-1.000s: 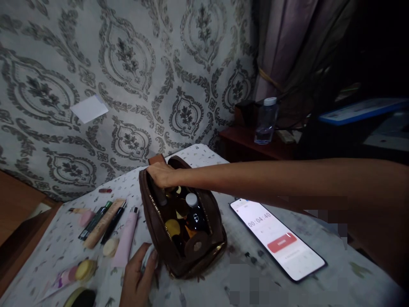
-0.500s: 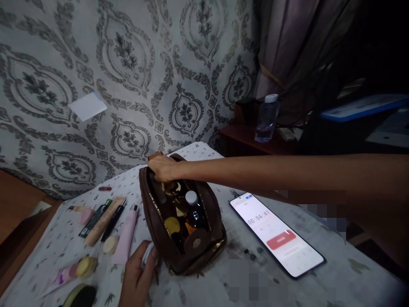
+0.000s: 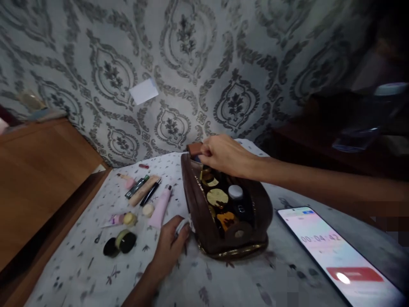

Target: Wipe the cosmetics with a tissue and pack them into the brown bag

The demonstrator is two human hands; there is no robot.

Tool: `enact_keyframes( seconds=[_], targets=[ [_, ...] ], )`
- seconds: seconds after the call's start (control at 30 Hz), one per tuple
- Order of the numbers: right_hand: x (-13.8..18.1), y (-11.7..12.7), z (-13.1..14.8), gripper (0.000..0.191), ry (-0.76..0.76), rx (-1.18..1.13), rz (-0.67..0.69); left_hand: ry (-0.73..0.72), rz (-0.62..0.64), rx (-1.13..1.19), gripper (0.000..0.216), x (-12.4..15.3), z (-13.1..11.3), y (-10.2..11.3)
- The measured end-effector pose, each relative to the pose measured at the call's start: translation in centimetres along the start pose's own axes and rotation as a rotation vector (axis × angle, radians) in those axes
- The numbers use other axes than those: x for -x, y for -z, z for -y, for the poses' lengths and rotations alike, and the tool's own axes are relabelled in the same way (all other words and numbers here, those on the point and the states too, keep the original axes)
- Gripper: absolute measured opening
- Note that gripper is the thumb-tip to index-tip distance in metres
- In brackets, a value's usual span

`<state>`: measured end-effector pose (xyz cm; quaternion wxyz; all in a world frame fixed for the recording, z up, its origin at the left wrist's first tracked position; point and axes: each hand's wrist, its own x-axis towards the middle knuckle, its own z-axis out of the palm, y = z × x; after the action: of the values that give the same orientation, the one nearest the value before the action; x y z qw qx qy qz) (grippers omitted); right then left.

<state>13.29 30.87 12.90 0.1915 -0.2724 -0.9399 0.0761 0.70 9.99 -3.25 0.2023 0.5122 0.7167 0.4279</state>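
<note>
A brown leather pouch (image 3: 204,213) lies open on the patterned cloth, with bottles and gold-lidded jars (image 3: 217,197) inside. My right hand (image 3: 223,153) reaches over its far end, fingers curled down into the opening beside the brown tab; what they grip is hidden. Against the pouch's near left corner rests my left hand (image 3: 171,247), fingers closed round a small white thing.
Cosmetics lie left of the pouch: a pink tube (image 3: 159,207), dark pens and a tan stick (image 3: 142,189), round compacts (image 3: 123,242). A phone (image 3: 338,256) with a running timer lies at the right. A wooden surface (image 3: 38,170) borders the left.
The view has swung left and nearer, so the pouch sits further right. My right hand stays at the pouch's far end; the timer has advanced to 04:42.
</note>
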Motion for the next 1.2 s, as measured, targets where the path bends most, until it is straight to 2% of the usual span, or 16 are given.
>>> enact_keyframes(
  seconds=[0.07,0.17,0.27,0.37,0.47,0.53,0.6,0.73,0.87,1.03,1.1,1.2],
  targets=[
    [0.9,0.1,0.3,0.012,0.06,-0.029,-0.057,-0.021,-0.045,-0.021,0.04,0.0,-0.5,0.5],
    [2.4,0.6,0.8,0.019,0.11,-0.091,-0.113,-0.065,-0.136,-0.11,0.04,-0.6,-1.2,2.7],
    [4.0,1.3,1.7,0.017,0.079,-0.154,-0.145,-0.075,-0.233,-0.269,0.04,-2.0,-0.9,6.7],
    [6.1,1.7,2.7,0.014,0.126,-0.263,-0.214,-0.04,-0.31,-0.544,0.048,-3.5,0.4,11.0],
    [8.6,1.3,4.1,0.013,0.189,-0.405,-0.271,-0.023,-0.316,-0.639,0.049,-4.2,1.6,13.3],
    [10.4,0.5,5.5,0.016,0.24,-0.486,-0.258,-0.039,-0.276,-0.692,0.044,-4.2,1.7,13.0],
    [12.2,-0.8,7.1,0.019,0.282,-0.546,-0.194,-0.06,-0.217,-0.769,0.038,-4.1,1.6,11.4],
    [15.0,-4.6,9.9,0.022,0.293,-0.624,0.048,-0.05,-0.119,-0.929,0.025,-4.4,1.1,7.4],
    [16.3,-8.9,10.8,0.021,0.114,-0.756,0.166,-0.011,-0.069,-1.028,0.024,-5.6,1.1,5.3],
    [15.8,-13.1,10.6,0.033,-0.239,-0.967,0.2,0.006,-0.02,-1.069,0.036,-6.5,0.6,5.4],
    [15.3,-14.1,10.7,0.042,-0.321,-1.077,0.234,0.017,-0.02,-0.989,0.042,-5.8,0.3,5.4],
    [15.0,-15.0,10.9,0.055,-0.333,-1.201,0.268,0.045,-0.084,-0.602,0.053,-3.0,-0.2,4.8]
  ],
)
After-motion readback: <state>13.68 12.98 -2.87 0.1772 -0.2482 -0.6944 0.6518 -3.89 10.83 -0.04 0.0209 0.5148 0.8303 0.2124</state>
